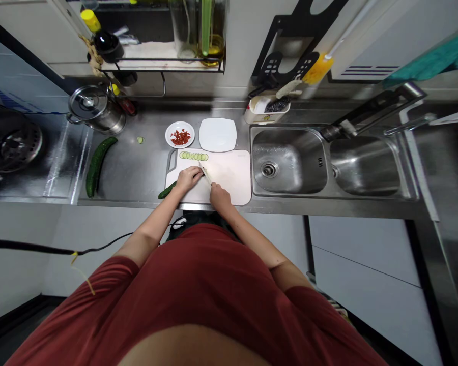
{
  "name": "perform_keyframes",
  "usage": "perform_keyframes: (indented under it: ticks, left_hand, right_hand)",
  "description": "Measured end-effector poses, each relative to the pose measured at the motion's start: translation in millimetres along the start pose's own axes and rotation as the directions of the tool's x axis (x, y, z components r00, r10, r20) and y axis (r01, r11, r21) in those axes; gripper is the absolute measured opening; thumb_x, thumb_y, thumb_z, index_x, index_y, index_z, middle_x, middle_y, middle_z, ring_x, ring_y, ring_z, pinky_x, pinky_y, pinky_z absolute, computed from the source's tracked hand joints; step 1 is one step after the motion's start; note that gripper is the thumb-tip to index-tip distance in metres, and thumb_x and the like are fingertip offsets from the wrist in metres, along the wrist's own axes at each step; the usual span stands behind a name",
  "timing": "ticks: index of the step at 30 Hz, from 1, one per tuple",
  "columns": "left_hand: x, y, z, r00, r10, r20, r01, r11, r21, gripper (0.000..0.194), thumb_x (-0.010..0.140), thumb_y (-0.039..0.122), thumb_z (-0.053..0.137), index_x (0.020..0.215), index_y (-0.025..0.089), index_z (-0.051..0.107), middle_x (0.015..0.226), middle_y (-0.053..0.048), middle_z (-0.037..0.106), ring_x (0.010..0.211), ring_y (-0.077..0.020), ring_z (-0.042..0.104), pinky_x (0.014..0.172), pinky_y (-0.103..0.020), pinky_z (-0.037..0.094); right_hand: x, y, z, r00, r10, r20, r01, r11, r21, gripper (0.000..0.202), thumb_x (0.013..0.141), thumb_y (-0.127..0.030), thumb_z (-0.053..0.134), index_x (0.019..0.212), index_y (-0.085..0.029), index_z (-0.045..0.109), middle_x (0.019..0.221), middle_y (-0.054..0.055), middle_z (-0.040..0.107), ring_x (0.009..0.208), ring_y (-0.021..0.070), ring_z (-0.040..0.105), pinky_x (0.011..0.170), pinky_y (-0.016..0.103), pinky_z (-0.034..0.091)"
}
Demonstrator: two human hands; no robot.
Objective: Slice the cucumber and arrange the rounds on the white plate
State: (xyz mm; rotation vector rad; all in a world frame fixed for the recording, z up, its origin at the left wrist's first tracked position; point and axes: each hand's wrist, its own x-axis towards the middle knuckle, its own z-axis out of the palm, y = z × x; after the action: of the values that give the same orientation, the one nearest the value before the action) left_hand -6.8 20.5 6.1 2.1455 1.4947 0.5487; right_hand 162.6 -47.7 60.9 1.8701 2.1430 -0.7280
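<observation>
My right hand [220, 197] is closed round the handle of a kitchen knife [205, 173], its blade pointing away and to the left over the white cutting board [232, 178]. Beside the blade, my left hand [189, 178] presses down on a cucumber [167, 190], whose dark green end sticks out on the left past the board's edge. The fingers cover the rest of it. A row of thin cucumber slices [193, 156] lies along the far side of the board.
Behind the board stand a plate of chopped red pieces [180, 136] and a white square plate [217, 135]. A whole cucumber [99, 165], a small cucumber end [140, 140] and a steel pot [95, 109] are at left. A double sink [290, 190] is at right.
</observation>
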Motion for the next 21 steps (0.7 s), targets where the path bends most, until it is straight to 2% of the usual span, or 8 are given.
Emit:
perform_keyframes:
  ticks: [21]
  left_hand:
    - [1.1, -1.0, -0.1, 1.000, 0.028, 0.004, -0.028, 0.999, 0.024, 0.026, 0.094, 0.031, 0.046, 0.099, 0.022, 0.070, 0.109, -0.006, 0.067, 0.101, -0.0159, 0.062, 0.090, -0.027, 0.046]
  right_hand:
    - [5.0, -3.9, -5.6, 1.000, 0.002, 0.017, -0.002, 0.999, 0.032, 0.029, 0.093, -0.007, 0.031, 0.115, -0.013, 0.049, 0.110, 0.015, 0.062, 0.100, 0.0226, 0.063, 0.084, 0.031, 0.047]
